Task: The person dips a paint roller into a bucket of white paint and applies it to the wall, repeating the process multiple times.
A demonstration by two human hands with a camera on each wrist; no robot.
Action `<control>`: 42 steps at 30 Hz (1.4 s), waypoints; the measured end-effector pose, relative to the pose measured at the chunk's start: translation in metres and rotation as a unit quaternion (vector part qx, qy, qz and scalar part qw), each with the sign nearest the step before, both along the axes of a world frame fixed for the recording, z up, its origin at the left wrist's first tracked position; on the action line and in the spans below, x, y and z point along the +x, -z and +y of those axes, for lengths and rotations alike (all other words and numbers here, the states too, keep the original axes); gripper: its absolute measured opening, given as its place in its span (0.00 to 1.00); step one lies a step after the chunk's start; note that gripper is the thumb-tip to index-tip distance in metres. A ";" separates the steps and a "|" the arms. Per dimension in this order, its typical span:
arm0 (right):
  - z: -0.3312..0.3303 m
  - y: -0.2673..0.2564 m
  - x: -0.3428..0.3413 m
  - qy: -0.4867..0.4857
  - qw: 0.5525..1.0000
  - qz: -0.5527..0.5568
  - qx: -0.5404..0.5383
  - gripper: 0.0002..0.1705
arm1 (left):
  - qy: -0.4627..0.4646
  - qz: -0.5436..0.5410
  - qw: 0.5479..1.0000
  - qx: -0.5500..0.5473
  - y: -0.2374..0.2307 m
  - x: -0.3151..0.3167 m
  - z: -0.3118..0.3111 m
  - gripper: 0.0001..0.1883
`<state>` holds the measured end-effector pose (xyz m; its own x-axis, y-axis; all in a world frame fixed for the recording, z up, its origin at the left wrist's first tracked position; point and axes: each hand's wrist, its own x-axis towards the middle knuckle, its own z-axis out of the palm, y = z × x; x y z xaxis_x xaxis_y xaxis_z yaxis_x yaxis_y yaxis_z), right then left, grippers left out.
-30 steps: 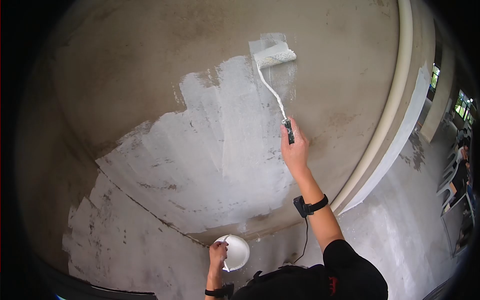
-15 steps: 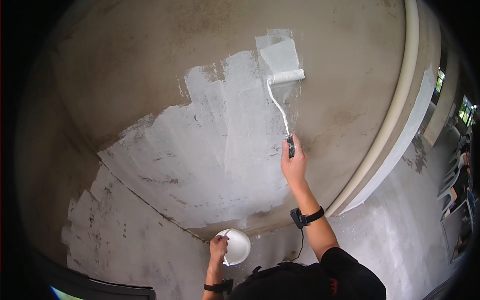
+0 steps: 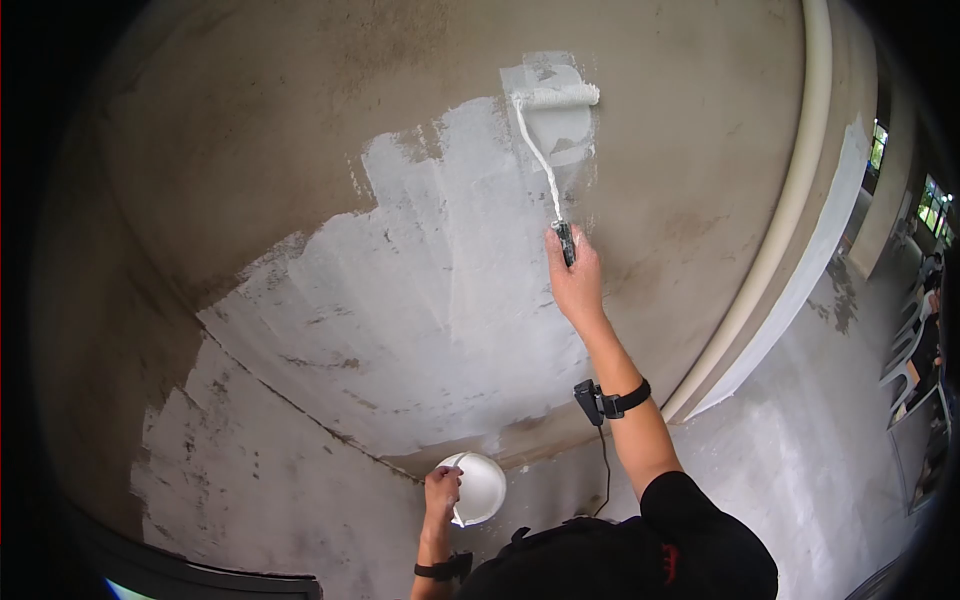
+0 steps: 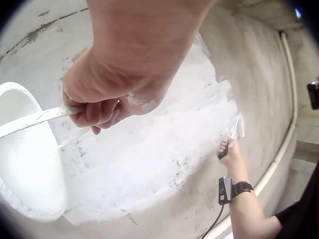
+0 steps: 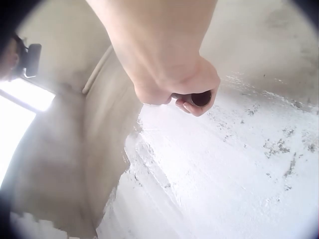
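Note:
My right hand (image 3: 577, 280) grips the dark handle (image 3: 566, 243) of a paint roller, arm stretched up the wall. The white-coated roller (image 3: 555, 97) lies against the wall near the top of a fresh white patch. In the right wrist view the fingers (image 5: 197, 108) curl round the handle's dark end, and the roller head is hidden. My left hand (image 3: 441, 492) holds a white bucket (image 4: 35, 169) by its handle (image 4: 37, 119), low in front of my body. White paint marks the heel of that hand in the left wrist view.
The brown-grey wall (image 3: 690, 140) carries a broad white painted area (image 3: 400, 300). A pale vertical pipe (image 3: 770, 240) runs down on the right. White chairs (image 3: 905, 350) and people stand at the far right. A dark-framed object (image 3: 210, 583) sits at the lower left.
The roller went down the wall, then back up to near the top of the fresh patch, with my right hand. My left hand stays on the bucket handle.

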<state>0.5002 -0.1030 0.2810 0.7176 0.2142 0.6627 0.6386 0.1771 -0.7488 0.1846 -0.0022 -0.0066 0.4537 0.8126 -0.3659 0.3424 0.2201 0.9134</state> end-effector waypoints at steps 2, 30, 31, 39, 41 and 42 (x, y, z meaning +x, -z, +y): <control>0.003 0.024 0.000 0.021 1.000 -0.006 -0.006 0.19 | -0.003 0.001 1.000 0.002 0.006 -0.002 0.004 0.11; -0.005 0.003 0.020 0.055 0.991 -0.004 -0.125 0.25 | -0.008 -0.016 1.000 -0.008 0.002 -0.007 -0.001 0.10; -0.005 0.000 0.022 0.053 0.991 -0.016 -0.120 0.25 | -0.008 -0.013 1.000 -0.015 0.000 -0.005 -0.002 0.08; -0.012 0.063 -0.002 0.043 0.988 0.054 -0.141 0.23 | -0.008 -0.020 0.999 -0.049 0.014 -0.004 0.000 0.07; -0.017 0.090 -0.012 0.025 0.984 0.081 -0.156 0.23 | 0.001 -0.025 0.998 -0.051 0.026 -0.006 0.003 0.10; -0.019 0.106 -0.016 0.028 0.979 0.095 -0.177 0.22 | 0.001 -0.026 0.998 -0.052 0.027 -0.006 0.003 0.10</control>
<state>0.4846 -0.1220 0.1748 0.8379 0.3631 0.4076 0.4832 -0.1460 -0.8632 0.1788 0.0009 -0.0332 0.4759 0.7703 -0.4245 0.2966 0.3139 0.9020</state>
